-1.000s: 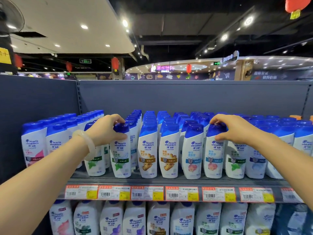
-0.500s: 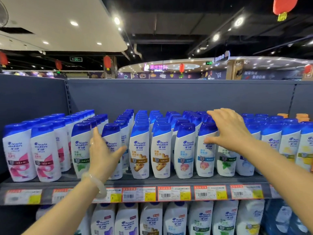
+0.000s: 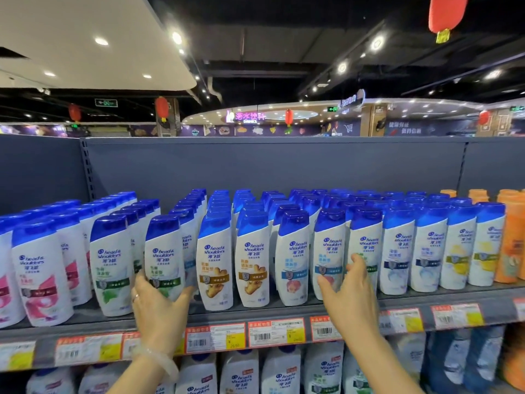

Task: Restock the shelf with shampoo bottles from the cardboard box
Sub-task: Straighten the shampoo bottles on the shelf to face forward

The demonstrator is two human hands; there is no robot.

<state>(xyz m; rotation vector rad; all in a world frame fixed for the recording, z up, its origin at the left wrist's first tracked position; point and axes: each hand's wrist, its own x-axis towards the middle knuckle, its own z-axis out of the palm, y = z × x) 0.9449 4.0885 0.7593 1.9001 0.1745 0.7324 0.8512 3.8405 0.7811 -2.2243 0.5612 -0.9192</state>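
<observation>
My left hand [image 3: 159, 305] grips the base of a green-label shampoo bottle [image 3: 164, 257] at the shelf [image 3: 284, 308] front, while my right hand [image 3: 350, 297] rests loose-fingered, grasping nothing, against the peach-label bottle [image 3: 329, 251]; a careless nudge from either could, I think, topple these tall, tightly packed bottles like dominoes. Price tags [image 3: 275, 332] line the edge, rows behind leave little room, orange bottles [image 3: 511, 245] stand far right, and the cardboard box is out of sight.
</observation>
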